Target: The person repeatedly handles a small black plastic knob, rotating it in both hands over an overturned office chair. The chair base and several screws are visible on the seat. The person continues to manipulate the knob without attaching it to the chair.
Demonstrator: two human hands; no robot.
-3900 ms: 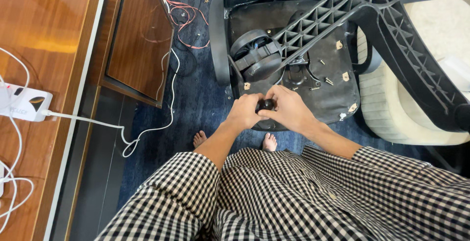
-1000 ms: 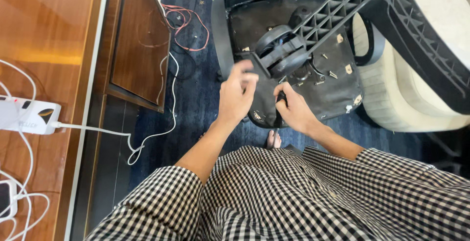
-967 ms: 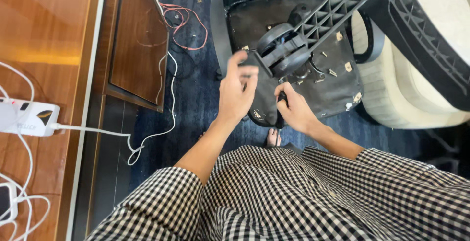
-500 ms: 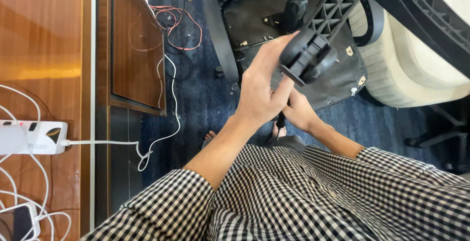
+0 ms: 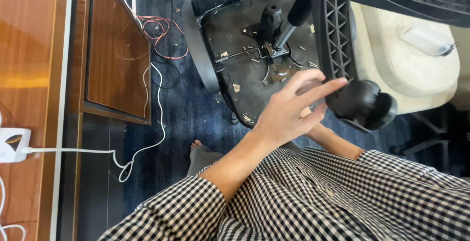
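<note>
An office chair lies overturned in front of me, its black seat underside (image 5: 245, 69) facing up, with a gas cylinder (image 5: 286, 28) standing out of it. A black star-base leg (image 5: 338, 30) runs down to a black caster wheel (image 5: 362, 105). My left hand (image 5: 289, 109) is raised with its fingers spread, and the fingertips touch the leg just beside the caster. My right hand (image 5: 317, 129) is almost wholly hidden behind the left one; only its wrist and forearm show below the caster.
A wooden desk (image 5: 29, 74) with a white power strip (image 5: 12, 144) and a white cable (image 5: 142, 148) lines the left. Red wires (image 5: 164, 30) lie on the dark blue carpet. A cream cushioned seat (image 5: 406, 60) is at the right. Small screws dot the seat underside.
My left hand rose from the seat underside to the caster and loosened from a grip to spread fingers. The base leg and caster swung right and nearer to me.
</note>
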